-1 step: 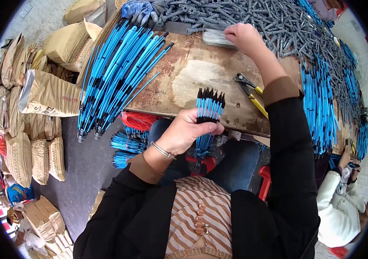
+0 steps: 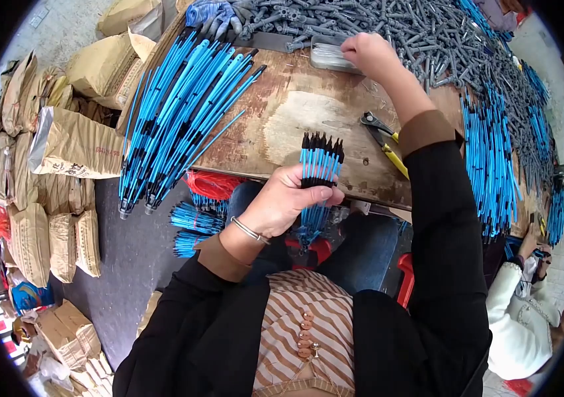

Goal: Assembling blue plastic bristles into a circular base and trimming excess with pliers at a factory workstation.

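In front of my lap, my left hand (image 2: 288,198) is wrapped round a bundle of thin blue rods (image 2: 320,165) with black tips. The tips stand up above my thumb, and the lower ends hang below my fist. At the far side of the table, my right hand (image 2: 369,54) is at the right end of a small grey tray (image 2: 335,58) of thin whitish strips. Its fingers are pinched together; what they hold, if anything, is hidden. Yellow-handled cutters (image 2: 385,142) lie on the wooden table (image 2: 242,142) beneath my right forearm.
Grey plastic parts (image 2: 341,20) are heaped along the back, with a blue glove (image 2: 212,14) beside them. Loose blue rods (image 2: 189,112) overhang the table's left edge; more rods (image 2: 490,165) lie right. Paper sacks (image 2: 80,142) stand left. A co-worker's white sleeve (image 2: 513,317) shows lower right.
My right hand has shifted very slightly up and left at the tray. My left hand still holds the bundle in about the same place.
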`<action>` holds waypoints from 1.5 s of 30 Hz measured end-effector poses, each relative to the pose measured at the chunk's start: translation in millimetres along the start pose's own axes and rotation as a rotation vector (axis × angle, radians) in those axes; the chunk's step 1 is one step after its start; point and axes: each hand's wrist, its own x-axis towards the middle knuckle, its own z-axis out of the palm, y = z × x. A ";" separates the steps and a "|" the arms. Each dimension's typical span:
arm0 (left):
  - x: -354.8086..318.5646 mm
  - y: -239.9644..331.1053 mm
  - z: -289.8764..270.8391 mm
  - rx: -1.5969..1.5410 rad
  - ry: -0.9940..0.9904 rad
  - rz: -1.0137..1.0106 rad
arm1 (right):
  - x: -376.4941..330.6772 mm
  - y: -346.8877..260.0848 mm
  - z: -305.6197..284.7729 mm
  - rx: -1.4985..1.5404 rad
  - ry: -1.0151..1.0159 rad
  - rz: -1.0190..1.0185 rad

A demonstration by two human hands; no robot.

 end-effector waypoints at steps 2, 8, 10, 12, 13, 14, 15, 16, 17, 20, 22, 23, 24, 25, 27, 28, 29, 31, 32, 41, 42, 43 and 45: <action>3.2 0.8 -2.3 -0.018 0.007 -0.014 | 19.0 6.6 8.8 -0.029 -0.022 -0.003; 2.2 2.6 -0.5 -0.071 0.049 -0.047 | 26.4 3.4 20.7 -0.256 -0.036 -0.054; 1.0 3.2 1.6 -0.065 0.072 -0.056 | 21.6 -1.2 20.8 -0.387 0.013 -0.080; 0.3 1.8 5.0 -0.065 0.073 -0.049 | 14.9 4.6 20.9 -0.350 0.127 -0.134; 0.4 0.5 6.9 -0.066 0.078 -0.046 | 10.2 8.5 20.3 -0.308 0.238 -0.190; 1.0 -1.0 9.1 -0.066 0.081 -0.043 | 5.4 13.1 18.8 -0.267 0.348 -0.244; 2.1 -2.6 11.8 -0.066 0.082 -0.041 | 1.2 19.0 16.0 -0.228 0.458 -0.296; 2.4 -4.2 12.1 -0.064 0.077 -0.042 | -10.7 6.3 6.6 -0.051 0.508 -0.252; 1.5 -5.6 10.8 -0.065 0.087 -0.032 | -30.5 -16.0 -7.7 0.133 0.553 -0.214; -1.9 -8.8 5.4 -0.069 0.124 0.000 | -102.3 -59.7 -42.2 0.997 0.145 0.038; -4.5 -5.2 7.2 -0.076 0.136 0.004 | -150.4 -77.9 -52.0 1.038 0.042 0.052; -3.0 -4.5 9.4 -0.081 0.141 -0.005 | -167.3 -74.3 -40.6 0.927 0.136 -0.122; -2.0 -3.9 11.0 -0.086 0.148 -0.013 | -182.0 -75.1 -35.1 0.770 0.218 -0.178; -2.8 -2.4 13.3 -0.090 0.153 -0.022 | -193.1 -77.8 -34.1 0.610 0.300 -0.232; -1.7 -1.8 16.3 -0.085 0.148 -0.024 | -202.7 -78.2 -30.7 0.585 0.325 -0.190; -1.8 -1.3 17.0 -0.082 0.150 -0.022 | -205.8 -78.9 -28.9 0.563 0.346 -0.155; -2.0 -1.1 17.5 -0.079 0.153 -0.019 | -208.1 -79.7 -27.6 0.541 0.366 -0.122; -2.3 -1.0 18.3 -0.075 0.157 -0.014 | -209.9 -80.9 -27.7 0.520 0.387 -0.090; -2.3 -1.1 18.3 -0.072 0.157 -0.013 | -209.8 -81.4 -28.5 0.513 0.389 -0.085; -2.8 -2.8 18.3 -0.061 0.161 0.007 | -205.1 -85.0 -31.5 0.485 0.395 -0.072; -2.7 -3.0 18.2 -0.054 0.160 0.008 | -205.0 -85.0 -31.7 0.478 0.396 -0.073; -2.6 -3.2 18.1 -0.049 0.159 0.009 | -204.9 -85.1 -31.8 0.471 0.397 -0.075; -2.1 -3.7 17.8 -0.037 0.156 0.010 | -204.4 -85.1 -32.4 0.457 0.398 -0.077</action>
